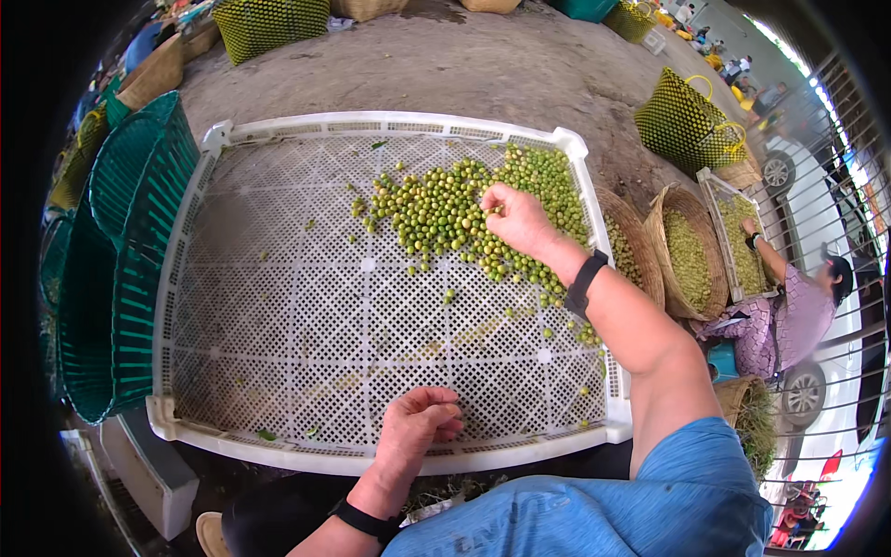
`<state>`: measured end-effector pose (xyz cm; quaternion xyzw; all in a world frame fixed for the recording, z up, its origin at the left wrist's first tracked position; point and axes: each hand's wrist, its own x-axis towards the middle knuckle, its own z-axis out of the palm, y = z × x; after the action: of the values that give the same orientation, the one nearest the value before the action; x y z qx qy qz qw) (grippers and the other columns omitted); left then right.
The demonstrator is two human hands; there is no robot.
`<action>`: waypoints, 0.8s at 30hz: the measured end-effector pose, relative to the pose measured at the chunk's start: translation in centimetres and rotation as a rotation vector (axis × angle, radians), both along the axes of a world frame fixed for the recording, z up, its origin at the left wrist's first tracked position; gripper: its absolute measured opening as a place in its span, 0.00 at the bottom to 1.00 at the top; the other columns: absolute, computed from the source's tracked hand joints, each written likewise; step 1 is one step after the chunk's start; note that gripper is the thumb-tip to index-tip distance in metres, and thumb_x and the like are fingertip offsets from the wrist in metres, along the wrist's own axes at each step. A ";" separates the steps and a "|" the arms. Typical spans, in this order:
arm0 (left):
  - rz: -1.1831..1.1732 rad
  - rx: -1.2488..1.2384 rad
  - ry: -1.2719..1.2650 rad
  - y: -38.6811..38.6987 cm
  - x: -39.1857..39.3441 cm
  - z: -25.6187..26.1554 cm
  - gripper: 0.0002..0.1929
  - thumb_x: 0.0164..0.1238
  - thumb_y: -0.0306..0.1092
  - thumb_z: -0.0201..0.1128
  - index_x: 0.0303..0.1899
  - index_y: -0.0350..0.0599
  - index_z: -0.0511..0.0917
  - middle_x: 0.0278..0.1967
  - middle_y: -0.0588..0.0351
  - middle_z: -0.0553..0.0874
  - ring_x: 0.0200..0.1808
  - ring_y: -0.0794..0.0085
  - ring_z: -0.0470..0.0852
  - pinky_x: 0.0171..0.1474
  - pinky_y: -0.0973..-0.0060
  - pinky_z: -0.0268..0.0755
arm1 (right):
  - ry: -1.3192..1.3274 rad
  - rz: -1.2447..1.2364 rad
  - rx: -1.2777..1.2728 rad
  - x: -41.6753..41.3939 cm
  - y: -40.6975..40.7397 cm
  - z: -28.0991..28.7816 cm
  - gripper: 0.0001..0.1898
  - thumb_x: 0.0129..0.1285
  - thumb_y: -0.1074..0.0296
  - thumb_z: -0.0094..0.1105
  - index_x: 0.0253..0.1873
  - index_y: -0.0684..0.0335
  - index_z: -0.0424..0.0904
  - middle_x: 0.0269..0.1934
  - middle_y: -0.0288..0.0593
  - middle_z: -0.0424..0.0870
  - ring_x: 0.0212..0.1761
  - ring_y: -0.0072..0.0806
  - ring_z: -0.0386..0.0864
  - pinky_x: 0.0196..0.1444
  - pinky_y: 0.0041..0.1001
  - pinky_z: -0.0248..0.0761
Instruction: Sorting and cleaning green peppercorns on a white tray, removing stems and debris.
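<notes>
Before me lies a wide white plastic mesh tray (367, 264). Small round green and yellowish fruits (438, 209) are heaped in its far right part, with a few loose ones scattered down the right side. My right hand (515, 217) is over the heap, thumb and fingertips brought together at the fruits; whether a fruit is pinched between them I cannot tell. Above the tray's near edge is my left hand (421, 421), its fingers curled and the thumb close to the index finger. Whether it holds something small is hidden. Bits of green leaf (266, 434) lie on the mesh.
Green plastic baskets (132, 230) stand against the tray's left side. To the right are wicker baskets (689, 257) of similar fruits and a co-worker (800, 313) reaching into another white tray (738, 237). A black-and-yellow woven bag (686, 125) stands beyond, and metal bars run along the far right.
</notes>
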<state>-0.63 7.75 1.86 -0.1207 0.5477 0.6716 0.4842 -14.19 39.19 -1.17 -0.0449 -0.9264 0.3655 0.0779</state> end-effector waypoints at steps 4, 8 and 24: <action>0.038 -0.001 -0.006 0.0 0.2 -0.4 0.08 0.61 0.27 0.61 0.42 0.40 0.78 0.32 0.55 0.84 0.31 0.72 0.84 0.36 0.77 0.78 | 0.153 0.144 0.317 -0.2 -2.5 -0.3 0.11 0.58 0.63 0.56 0.46 0.52 0.78 0.38 0.43 0.83 0.42 0.43 0.80 0.46 0.39 0.73; 0.044 -0.013 -0.010 0.0 0.4 -0.7 0.07 0.61 0.27 0.61 0.41 0.39 0.78 0.32 0.55 0.84 0.31 0.72 0.84 0.35 0.78 0.78 | 0.385 0.270 0.488 -0.4 -3.3 -0.9 0.06 0.57 0.70 0.57 0.39 0.56 0.77 0.30 0.41 0.81 0.36 0.39 0.79 0.40 0.37 0.73; 0.062 -0.069 0.098 0.9 1.7 -1.4 0.06 0.58 0.25 0.60 0.37 0.36 0.79 0.27 0.53 0.83 0.25 0.69 0.84 0.29 0.75 0.79 | 0.259 0.220 0.547 2.5 -2.4 -0.1 0.03 0.53 0.70 0.54 0.33 0.58 0.74 0.30 0.48 0.78 0.37 0.46 0.79 0.40 0.41 0.74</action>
<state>1.10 8.64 0.49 -0.1210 0.5897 0.6719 0.4315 -11.67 36.83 -1.29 0.1251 -0.9721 0.1117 0.1642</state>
